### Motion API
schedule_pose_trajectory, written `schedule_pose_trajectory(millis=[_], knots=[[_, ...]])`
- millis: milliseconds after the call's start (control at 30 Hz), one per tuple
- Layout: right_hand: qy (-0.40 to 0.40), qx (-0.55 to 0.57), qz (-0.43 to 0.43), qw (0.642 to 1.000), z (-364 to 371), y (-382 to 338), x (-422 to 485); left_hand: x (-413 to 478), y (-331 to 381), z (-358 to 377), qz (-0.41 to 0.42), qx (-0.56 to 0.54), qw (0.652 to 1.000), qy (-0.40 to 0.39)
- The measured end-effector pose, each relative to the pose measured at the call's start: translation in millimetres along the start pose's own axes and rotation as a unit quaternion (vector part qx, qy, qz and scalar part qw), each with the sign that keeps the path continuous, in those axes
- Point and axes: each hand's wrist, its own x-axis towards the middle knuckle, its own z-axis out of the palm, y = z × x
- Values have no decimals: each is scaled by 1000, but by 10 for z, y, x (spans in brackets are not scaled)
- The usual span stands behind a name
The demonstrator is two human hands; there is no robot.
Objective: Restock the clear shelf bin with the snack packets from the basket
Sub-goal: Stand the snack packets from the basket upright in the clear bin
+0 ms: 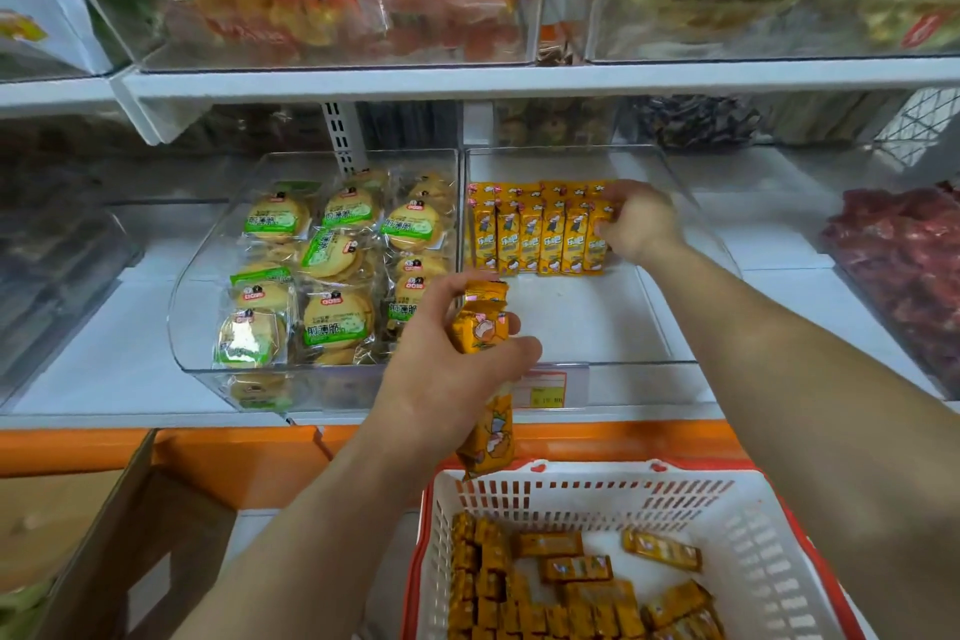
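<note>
Nearer than the fingers (613,197) of the right hand (641,221), bare floor of the clear plastic shelf bin (587,322) is left free. Left of those fingers, the way is blocked by an upright row of yellow snack packets (537,239), touched by them.

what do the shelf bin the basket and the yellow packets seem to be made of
Shelf bin: clear rigid plastic, likely acrylic; the shelf shows through its glossy walls. Basket: white moulded plastic, slotted walls, red rim. Yellow packets: glossy printed film, likely plastic, with crimped ends.
</note>
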Motion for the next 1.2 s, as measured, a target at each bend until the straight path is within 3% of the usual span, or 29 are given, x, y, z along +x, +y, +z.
schedule_pose_trajectory(millis=[100,200,300,400,567,700,767,1067,1200], knots=[[19,71,36,997,19,16,-46,4,-23,-25,1,4,1000,2],[-19,78,34,996,-80,-8,-169,11,-21,-21,-1,-6,1000,5],[-37,55,-2,998,-324,-102,-429,9,-10,-3,-8,-14,1000,15],[-45,148,-58,986,-656,-191,-1006,0,8,23,-16,-28,999,23],[-218,308,-90,922,-974,-292,-2296,-46,37,180,-36,-74,996,23],[-235,326,-94,911,-936,-484,-2618,-123,76,405,-38,-87,995,22],[-213,344,-75,911,-932,-515,-2611,-127,90,457,-35,-80,996,33],[-248,446,30,859,-951,-376,-2563,-180,172,433,-80,-97,992,-6],[-227,525,79,816,-951,-295,-2465,-182,163,353,-66,-87,994,-23]])
